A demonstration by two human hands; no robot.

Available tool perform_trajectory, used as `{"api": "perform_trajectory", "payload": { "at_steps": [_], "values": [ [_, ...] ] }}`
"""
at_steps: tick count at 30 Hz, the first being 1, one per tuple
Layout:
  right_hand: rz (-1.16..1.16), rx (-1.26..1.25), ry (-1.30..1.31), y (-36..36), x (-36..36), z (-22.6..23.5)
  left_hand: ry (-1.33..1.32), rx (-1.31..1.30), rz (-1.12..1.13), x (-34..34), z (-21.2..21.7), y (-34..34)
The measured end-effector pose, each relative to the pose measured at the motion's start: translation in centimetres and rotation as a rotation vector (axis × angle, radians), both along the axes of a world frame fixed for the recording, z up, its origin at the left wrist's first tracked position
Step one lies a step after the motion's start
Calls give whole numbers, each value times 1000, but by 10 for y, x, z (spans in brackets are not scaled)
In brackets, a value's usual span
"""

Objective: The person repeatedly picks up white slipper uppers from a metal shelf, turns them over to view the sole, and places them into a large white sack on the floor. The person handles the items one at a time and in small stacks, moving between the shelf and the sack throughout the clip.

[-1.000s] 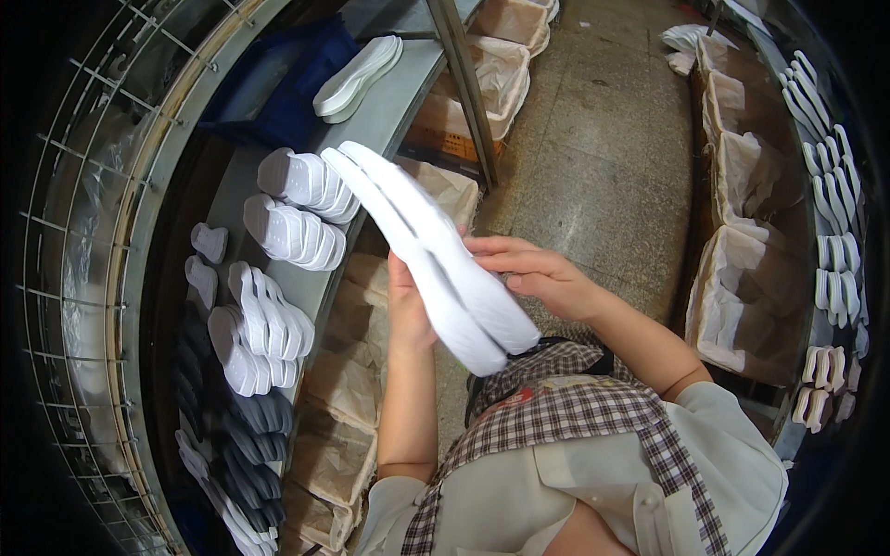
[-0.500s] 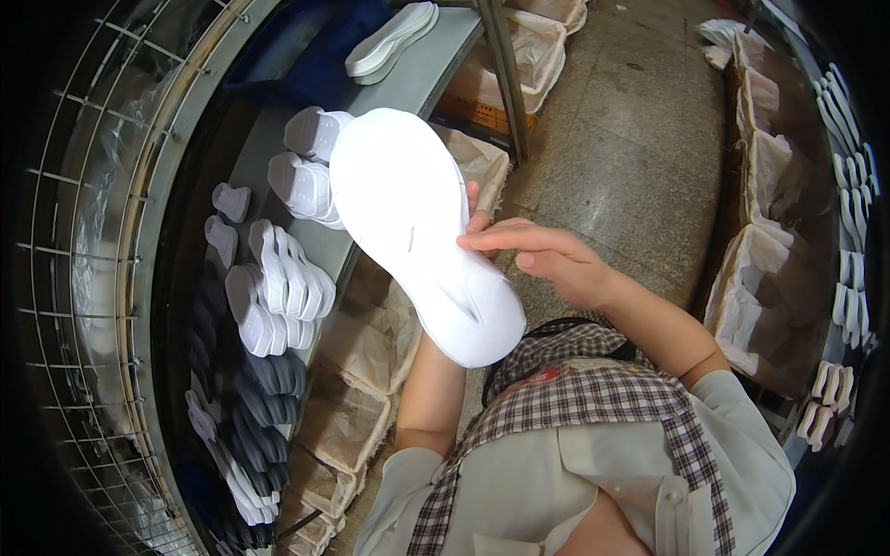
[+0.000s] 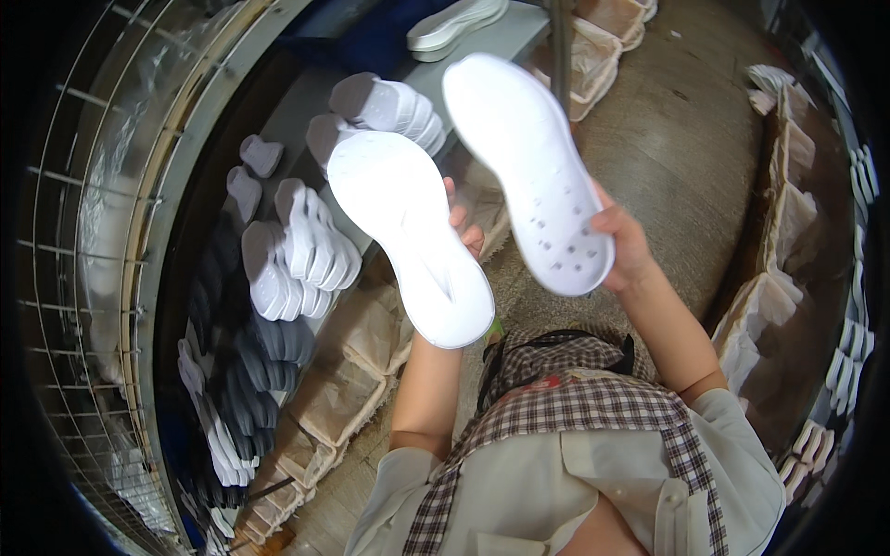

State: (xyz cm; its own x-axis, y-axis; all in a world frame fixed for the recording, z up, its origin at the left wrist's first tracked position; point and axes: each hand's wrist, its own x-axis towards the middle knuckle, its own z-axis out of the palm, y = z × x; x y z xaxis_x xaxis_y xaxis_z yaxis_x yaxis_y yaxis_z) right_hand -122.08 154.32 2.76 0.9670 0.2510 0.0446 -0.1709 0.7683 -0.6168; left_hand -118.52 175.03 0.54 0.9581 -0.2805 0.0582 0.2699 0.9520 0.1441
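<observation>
Two white shoe soles are held up side by side in front of me. My left hand (image 3: pixel 465 222) grips the left shoe sole (image 3: pixel 394 199) from behind, its fingertips showing at the right edge; the face toward me is smooth with a slit near the lower end. In my right hand (image 3: pixel 626 241) is the right shoe sole (image 3: pixel 524 157), held by its lower right edge with the thumb on the near face. Several small round dimples mark that sole's lower end. The two soles are apart from each other.
A grey metal shelf (image 3: pixel 519 32) on the left bears rows of white soles (image 3: pixel 320 241) and dark grey soles (image 3: pixel 264 361). Wire mesh (image 3: pixel 83 306) stands far left. Cloth-lined baskets (image 3: pixel 357 347) sit under the shelf, with more lined bins (image 3: pixel 774 232) along the right.
My right hand was touching the edge of a single visible sole; now it holds a separate second sole to the right. The left sole has moved slightly down and left.
</observation>
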Motion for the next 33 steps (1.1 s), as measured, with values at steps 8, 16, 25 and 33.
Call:
{"api": "perform_trajectory", "payload": {
  "at_steps": [8,16,25,33],
  "values": [
    [39,38,-15,11,69,8,17,14,96,16,21,42],
    [-98,-415,-74,57,182,35,107,601,430,80,33,114],
    [371,-1200,-216,126,330,55,375,1413,513,189,1,137],
    [676,-855,170,155,365,15,597,570,168,182,-22,140]
  ]
}}
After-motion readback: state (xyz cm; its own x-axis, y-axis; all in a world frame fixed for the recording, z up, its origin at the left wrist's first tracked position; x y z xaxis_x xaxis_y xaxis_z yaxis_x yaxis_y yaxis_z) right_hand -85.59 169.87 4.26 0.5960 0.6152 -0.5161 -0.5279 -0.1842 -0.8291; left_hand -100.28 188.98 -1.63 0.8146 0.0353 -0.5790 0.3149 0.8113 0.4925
